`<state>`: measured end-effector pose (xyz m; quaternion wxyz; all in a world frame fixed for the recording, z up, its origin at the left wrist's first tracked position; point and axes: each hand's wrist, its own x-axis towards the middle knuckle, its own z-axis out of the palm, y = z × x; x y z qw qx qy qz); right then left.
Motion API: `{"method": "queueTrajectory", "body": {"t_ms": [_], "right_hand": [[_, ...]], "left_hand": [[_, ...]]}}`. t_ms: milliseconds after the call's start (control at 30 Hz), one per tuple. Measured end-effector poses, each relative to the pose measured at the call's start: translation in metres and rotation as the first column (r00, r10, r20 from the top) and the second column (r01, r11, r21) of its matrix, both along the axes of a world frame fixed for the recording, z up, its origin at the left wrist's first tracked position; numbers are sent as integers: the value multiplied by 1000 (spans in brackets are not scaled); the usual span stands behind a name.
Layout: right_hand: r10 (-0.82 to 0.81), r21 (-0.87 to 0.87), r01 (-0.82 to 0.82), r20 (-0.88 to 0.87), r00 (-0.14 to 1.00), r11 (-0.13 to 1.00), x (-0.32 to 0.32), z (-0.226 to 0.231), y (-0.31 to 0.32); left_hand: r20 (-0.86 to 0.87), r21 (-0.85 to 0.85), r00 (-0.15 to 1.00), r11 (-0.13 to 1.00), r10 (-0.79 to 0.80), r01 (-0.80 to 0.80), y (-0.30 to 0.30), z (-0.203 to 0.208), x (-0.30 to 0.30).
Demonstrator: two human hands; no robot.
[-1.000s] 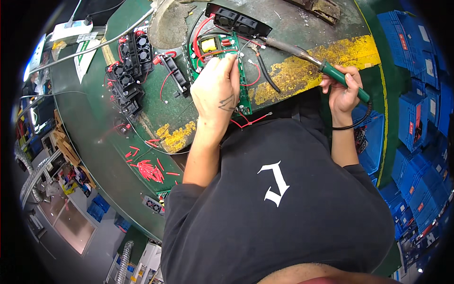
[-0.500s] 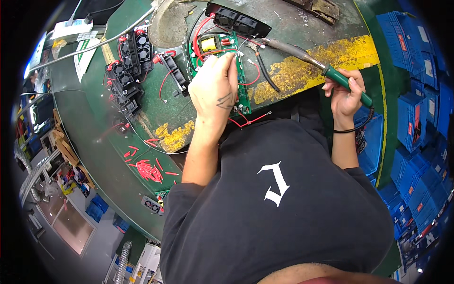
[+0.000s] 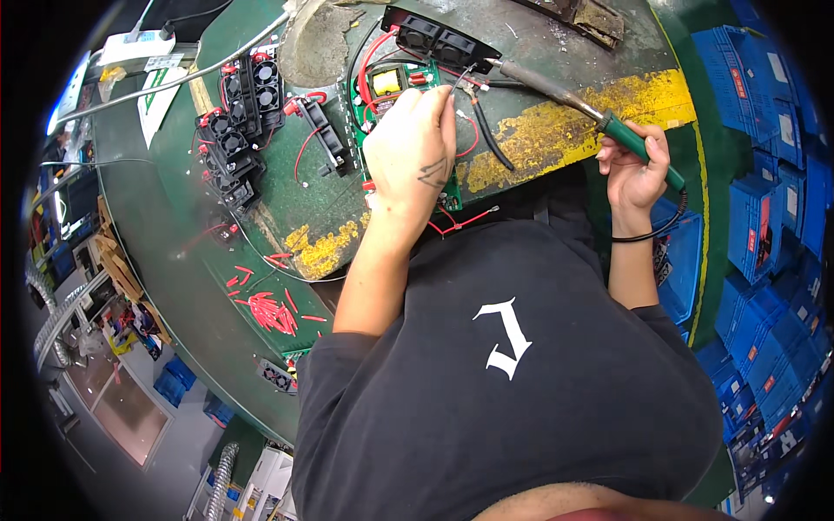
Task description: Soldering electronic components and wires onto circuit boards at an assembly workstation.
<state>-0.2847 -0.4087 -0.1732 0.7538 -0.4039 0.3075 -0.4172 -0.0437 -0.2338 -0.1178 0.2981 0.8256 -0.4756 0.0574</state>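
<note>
My right hand [image 3: 636, 169] grips the green handle of a soldering iron [image 3: 560, 94]. Its metal barrel points left, and the tip is at the right end of a black panel with two fans [image 3: 439, 42]; whether they touch, I cannot tell. My left hand [image 3: 410, 152] is closed in a pinch above a green circuit board [image 3: 375, 108], hiding much of it. From those fingertips a thin grey wire [image 3: 461, 80] sticks out toward the panel. Red and black wires join board and panel. Black-handled cutters [image 3: 488, 135] lie right of the board.
Several black fan units [image 3: 239, 122] cluster on the left of the bench, with another fan unit [image 3: 320, 135] closer to the board. Red tubing pieces [image 3: 271, 313] lie scattered at lower left. Blue bins [image 3: 747, 87] stack on the right. A cable [image 3: 191, 80] crosses the upper left.
My left hand has moved slightly right and up, bringing the thin wire closer to the fan panel. The soldering iron has shifted slightly to the right.
</note>
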Motion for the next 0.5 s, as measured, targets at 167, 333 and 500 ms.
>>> {"method": "queueTrajectory", "body": {"t_ms": [167,333,500], "right_hand": [[8,21,-8,-12,1000,1000,2,-3,-1],[11,39,-10,-21,1000,999,3,-5,0],[6,47,-5,-10,1000,999,4,-6,1]], "left_hand": [[42,1,999,1000,-27,27,-4,-4,1],[44,23,999,1000,-19,18,-4,-3,0],[43,-3,999,1000,13,-13,5,3,3]]}}
